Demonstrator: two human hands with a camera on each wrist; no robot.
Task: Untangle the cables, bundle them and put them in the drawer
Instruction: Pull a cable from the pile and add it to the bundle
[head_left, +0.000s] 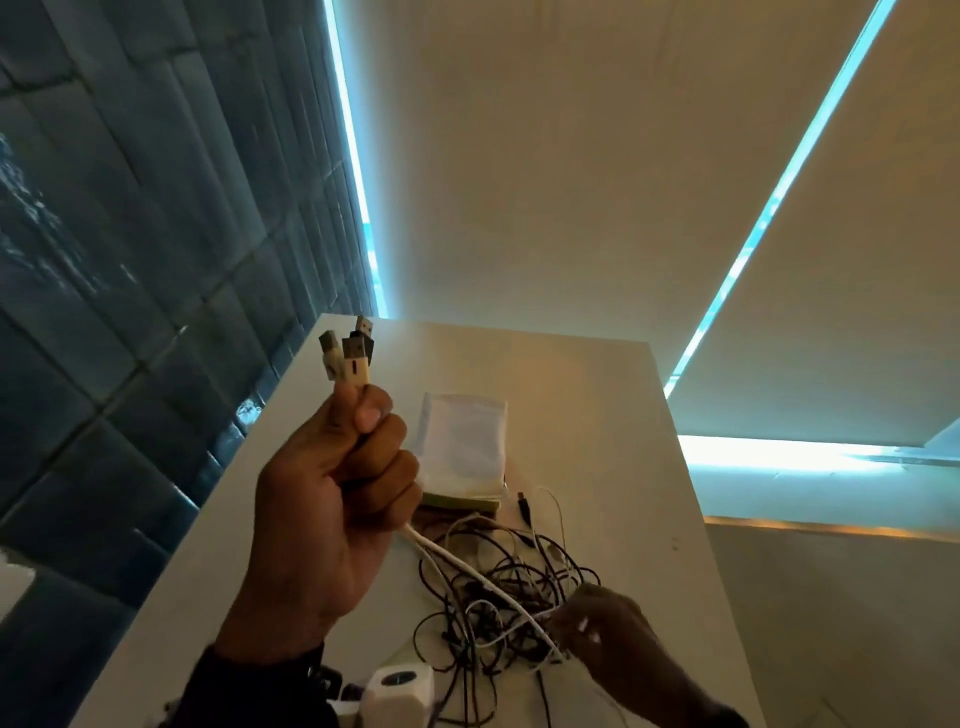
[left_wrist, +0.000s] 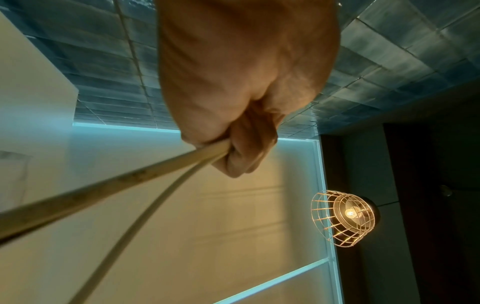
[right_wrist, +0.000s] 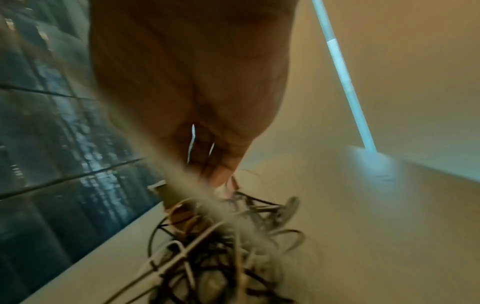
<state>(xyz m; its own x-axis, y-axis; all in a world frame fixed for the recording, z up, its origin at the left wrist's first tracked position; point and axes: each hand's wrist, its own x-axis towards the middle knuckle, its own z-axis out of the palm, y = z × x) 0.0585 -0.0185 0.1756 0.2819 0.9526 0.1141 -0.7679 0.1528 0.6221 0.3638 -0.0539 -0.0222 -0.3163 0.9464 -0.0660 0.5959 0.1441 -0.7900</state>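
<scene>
My left hand (head_left: 343, 467) is raised above the white table (head_left: 597, 405) in a fist, gripping several cable ends; their USB plugs (head_left: 349, 353) stick up out of it. White cables (head_left: 467, 566) run from this fist down to a tangle of black and white cables (head_left: 498, 597) on the table. In the left wrist view, two pale cables (left_wrist: 145, 174) leave the fist (left_wrist: 233, 92). My right hand (head_left: 602, 634) sits at the tangle's right edge, fingers curled and pinching a white cable. The right wrist view is blurred and shows the hand (right_wrist: 197, 102) above the tangle (right_wrist: 221, 246).
A folded white cloth on a yellow-green pad (head_left: 462, 452) lies behind the tangle. A white power adapter (head_left: 400, 691) sits at the near edge. Dark tiled wall (head_left: 130, 260) runs along the left; window blinds (head_left: 597, 156) stand behind. A caged lamp (left_wrist: 345, 216) hangs nearby.
</scene>
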